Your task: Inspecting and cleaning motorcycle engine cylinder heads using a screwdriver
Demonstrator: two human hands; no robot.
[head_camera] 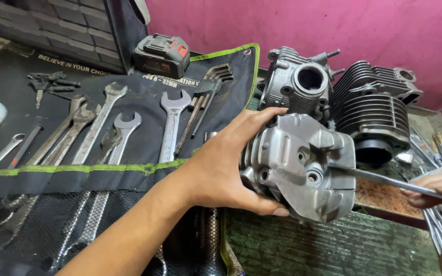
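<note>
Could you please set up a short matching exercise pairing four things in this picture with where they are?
Things:
1. cylinder head
2. metal tool
3. battery pack
4. spanners

Places:
A. at the top edge of the tool roll
B. held by the left hand
C. lying in a row on the tool roll
D. held by the right hand, tip against the head

Pairs: 1-B, 2-D, 3-A, 4-C
</note>
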